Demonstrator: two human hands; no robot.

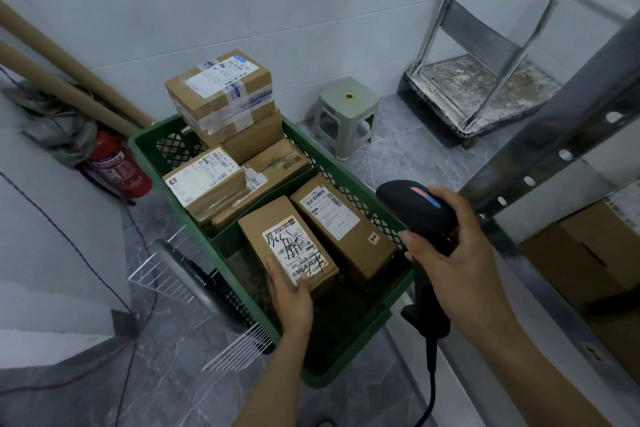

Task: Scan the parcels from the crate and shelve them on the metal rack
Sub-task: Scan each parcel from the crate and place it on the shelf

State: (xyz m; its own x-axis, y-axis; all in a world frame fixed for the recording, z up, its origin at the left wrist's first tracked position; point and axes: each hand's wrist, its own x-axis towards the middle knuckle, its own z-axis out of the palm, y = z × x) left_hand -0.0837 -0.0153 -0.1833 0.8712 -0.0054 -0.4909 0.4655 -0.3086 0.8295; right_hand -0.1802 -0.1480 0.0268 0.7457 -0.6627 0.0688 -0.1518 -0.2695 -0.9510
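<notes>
A green plastic crate on the floor holds several brown cardboard parcels. My left hand grips the near end of a parcel with a handwritten label, tilted up inside the crate's near compartment. A second parcel lies beside it on the right. Behind the divider, more parcels lie flat and a stack of parcels rises at the crate's far end. My right hand holds a black barcode scanner above the crate's right rim, its head pointing toward the parcels. The metal rack stands at the right.
A brown box sits on the rack's low shelf. A small grey stool and a worn platform trolley stand by the tiled wall. A red fire extinguisher and cardboard tubes lie left. White wire racks rest beside the crate.
</notes>
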